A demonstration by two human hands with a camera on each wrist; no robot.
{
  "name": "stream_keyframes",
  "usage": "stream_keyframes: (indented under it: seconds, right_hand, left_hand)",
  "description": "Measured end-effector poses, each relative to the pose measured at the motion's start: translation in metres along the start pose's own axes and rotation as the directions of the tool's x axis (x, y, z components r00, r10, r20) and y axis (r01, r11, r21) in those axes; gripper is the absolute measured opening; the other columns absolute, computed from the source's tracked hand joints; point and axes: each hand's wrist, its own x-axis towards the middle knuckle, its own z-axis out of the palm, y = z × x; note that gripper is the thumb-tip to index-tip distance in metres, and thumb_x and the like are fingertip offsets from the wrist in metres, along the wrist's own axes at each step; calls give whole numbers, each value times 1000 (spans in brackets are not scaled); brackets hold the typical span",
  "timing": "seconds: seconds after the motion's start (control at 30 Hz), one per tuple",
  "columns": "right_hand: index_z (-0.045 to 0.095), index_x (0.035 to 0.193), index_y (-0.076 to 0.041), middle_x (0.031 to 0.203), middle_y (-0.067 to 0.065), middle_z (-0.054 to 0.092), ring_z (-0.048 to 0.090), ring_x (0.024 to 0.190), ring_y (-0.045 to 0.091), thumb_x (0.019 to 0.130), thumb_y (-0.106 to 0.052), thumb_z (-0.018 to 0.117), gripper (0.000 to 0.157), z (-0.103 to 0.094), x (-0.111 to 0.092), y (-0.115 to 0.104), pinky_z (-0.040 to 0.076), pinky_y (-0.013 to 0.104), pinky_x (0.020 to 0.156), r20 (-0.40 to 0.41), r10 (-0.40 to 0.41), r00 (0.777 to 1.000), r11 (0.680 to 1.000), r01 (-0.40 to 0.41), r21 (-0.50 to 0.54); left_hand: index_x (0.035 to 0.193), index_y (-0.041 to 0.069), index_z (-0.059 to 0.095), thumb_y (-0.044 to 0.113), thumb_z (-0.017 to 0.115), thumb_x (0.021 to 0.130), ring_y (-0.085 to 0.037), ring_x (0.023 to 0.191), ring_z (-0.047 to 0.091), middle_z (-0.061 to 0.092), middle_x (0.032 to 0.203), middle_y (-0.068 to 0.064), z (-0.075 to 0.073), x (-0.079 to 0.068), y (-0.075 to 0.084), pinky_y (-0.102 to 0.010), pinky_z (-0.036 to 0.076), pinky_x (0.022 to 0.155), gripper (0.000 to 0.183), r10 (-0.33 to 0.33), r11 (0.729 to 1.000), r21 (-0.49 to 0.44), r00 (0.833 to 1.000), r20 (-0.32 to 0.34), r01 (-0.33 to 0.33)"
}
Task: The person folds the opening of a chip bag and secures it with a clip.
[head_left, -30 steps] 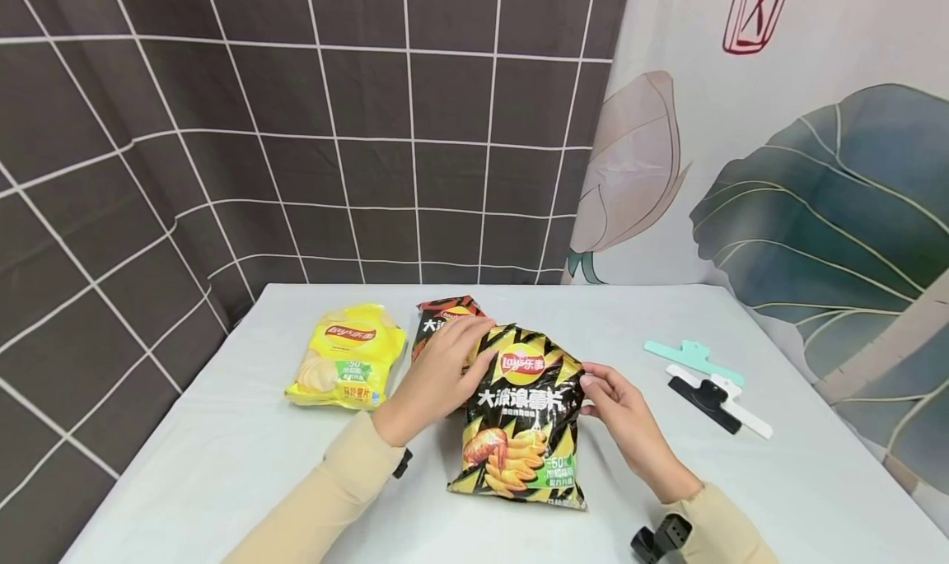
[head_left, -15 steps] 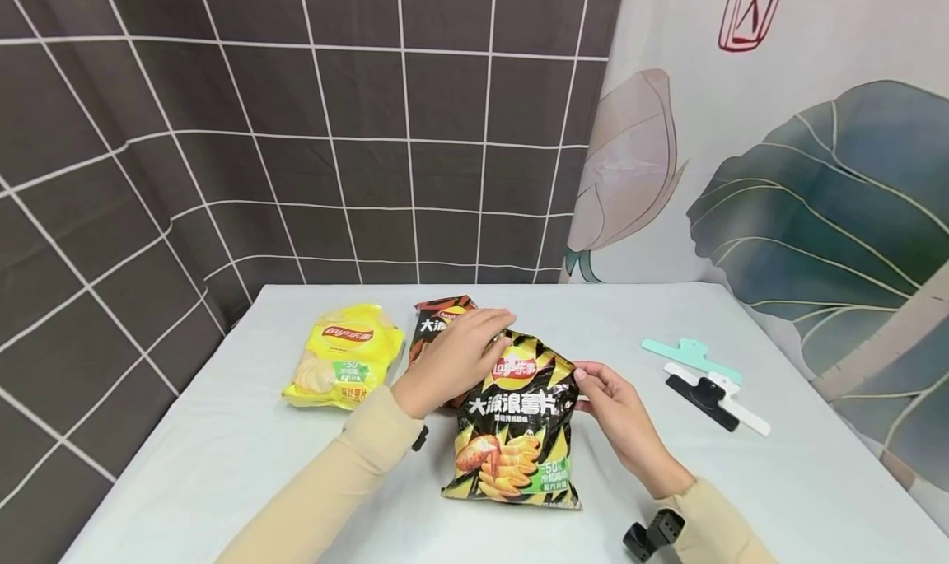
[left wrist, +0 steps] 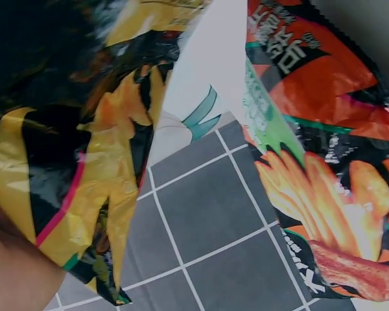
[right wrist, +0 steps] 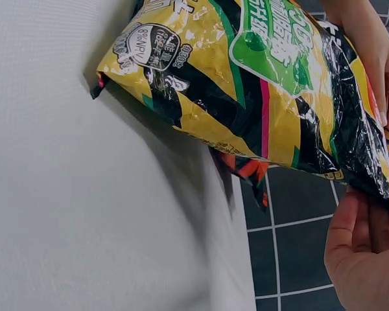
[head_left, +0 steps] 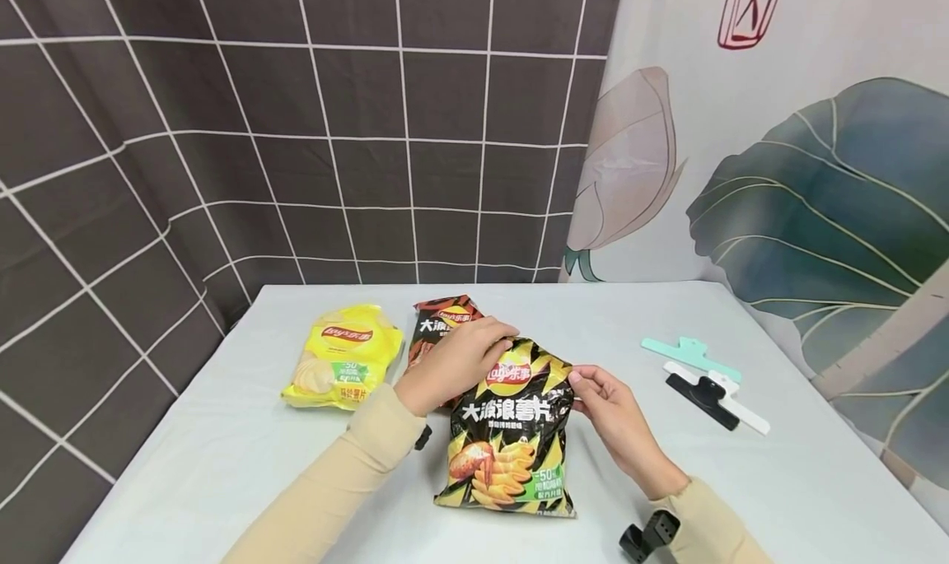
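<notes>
A black and yellow chip bag [head_left: 511, 432] stands nearly upright near the middle of the table, its printed front toward me. My left hand [head_left: 460, 366] grips its upper left corner, thumb on the front and fingers over the top edge. With thumb and fingertips, my right hand [head_left: 611, 412] pinches the upper right edge. Directly behind is a black and red chip bag [head_left: 433, 327], partly covered by my left hand and the front bag. The right wrist view shows the held bag [right wrist: 227, 97] from the side, with its lower end at the tabletop.
To the left lies a yellow chip bag [head_left: 344, 358]. On the right of the table are a mint bag clip [head_left: 691, 356], a white bag clip [head_left: 745, 407] and a black bag clip [head_left: 704, 398], the last two overlapping. Behind the white table [head_left: 222, 465] hangs a dark gridded cloth [head_left: 371, 169].
The black and yellow bag has shifted slightly left and toward me. My left hand has moved a little right along its top, and my right hand slightly left with the edge.
</notes>
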Motion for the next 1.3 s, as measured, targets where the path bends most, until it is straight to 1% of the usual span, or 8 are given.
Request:
stream_keyframes:
  seconds: [0.17, 0.43, 0.67, 0.9, 1.07, 1.13, 1.23, 1.3]
  right_hand:
    - [52, 121, 6, 92, -8, 68, 63, 86, 4, 99, -20, 53, 34, 1, -1, 1, 53, 20, 82, -4, 2, 1000, 1000, -2, -4]
    - [52, 121, 6, 89, -13, 68, 64, 86, 3, 99, -18, 54, 33, 2, -2, 3, 53, 21, 82, -5, -15, 1000, 1000, 15, 2]
    - [51, 122, 3, 86, -15, 68, 64, 85, 3, 98, -16, 54, 31, 3, -2, 4, 53, 21, 82, -23, -29, 999, 999, 29, 15]
    - [54, 118, -3, 85, -12, 70, 65, 83, 5, 97, -15, 56, 24, 4, -4, 5, 53, 23, 81, -32, -48, 998, 998, 50, 50]
    - [57, 114, -7, 87, -10, 70, 65, 84, 7, 96, -14, 58, 19, 4, -4, 5, 54, 23, 81, -31, -59, 998, 995, 61, 81]
    - [59, 113, -8, 89, -10, 70, 66, 85, 7, 95, -14, 59, 19, 4, -4, 5, 54, 23, 82, -32, -63, 998, 994, 65, 87]
    - [61, 111, -11, 90, -10, 70, 65, 86, 7, 95, -14, 60, 17, 4, -5, 5, 54, 23, 81, -40, -60, 997, 994, 63, 91]
    - [63, 109, -13, 90, -10, 69, 65, 87, 6, 94, -14, 61, 16, 4, -5, 4, 54, 22, 81, -46, -55, 997, 994, 59, 93]
  left_hand:
    - [117, 8, 67, 13, 54, 98, -14, 98, 65, 69, 108, -4, 6, -5, -4, -25, 54, 83, 24, 65, 998, 15, 995, -72, -64]
    - [119, 7, 66, 11, 54, 98, -12, 95, 66, 69, 109, -5, 12, -9, -7, -22, 55, 80, 25, 101, 995, 21, 989, -112, -99]
    - [118, 8, 67, 9, 56, 97, -8, 76, 61, 70, 101, -4, 13, -10, -8, -18, 51, 68, 24, 62, 997, -44, 988, -139, -69]
    - [119, 10, 67, 10, 56, 97, -7, 76, 63, 72, 107, -5, 13, -9, -6, -19, 51, 66, 24, 23, 997, -73, 985, -173, -36]
    - [114, 14, 69, 9, 56, 96, -6, 61, 53, 72, 107, -2, 12, -8, -6, -18, 43, 56, 22, 28, 997, -71, 981, -192, -43]
    - [113, 16, 70, 9, 57, 96, -6, 66, 58, 72, 108, 0, 13, -8, -6, -19, 46, 58, 22, 28, 997, -67, 980, -198, -42]
    - [110, 18, 72, 9, 58, 95, -9, 84, 67, 72, 108, 3, 13, -8, -7, -24, 54, 72, 22, 24, 997, -71, 979, -203, -39]
    - [108, 19, 73, 8, 58, 95, -11, 94, 68, 73, 107, 4, 13, -8, -7, -28, 55, 79, 23, 24, 996, -79, 978, -207, -41]
